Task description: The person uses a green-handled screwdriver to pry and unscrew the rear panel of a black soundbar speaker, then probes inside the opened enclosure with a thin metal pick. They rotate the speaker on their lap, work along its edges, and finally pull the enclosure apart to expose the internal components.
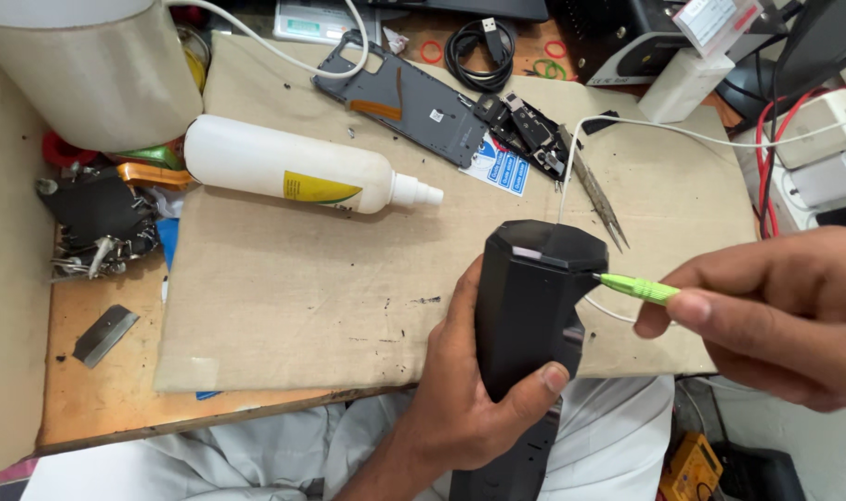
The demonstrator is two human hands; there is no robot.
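My left hand (pixel 460 408) grips a black, boxy device (pixel 529 306) upright near the table's front edge, thumb across its lower face. My right hand (pixel 775 315) pinches a small green-handled tool (pixel 638 288), whose tip touches the device's upper right edge. A white cable (pixel 618 125) runs from the right side down behind the device.
A tan mat (pixel 284 278) covers the wooden table. On it lie a white squeeze bottle (pixel 293 172), a grey phone frame (pixel 400 97), small black phone parts (pixel 529 130), a blue card and metal tweezers (pixel 597 197). A metal blade (pixel 104 334) and black clutter (pixel 98 223) sit left; chargers stand right.
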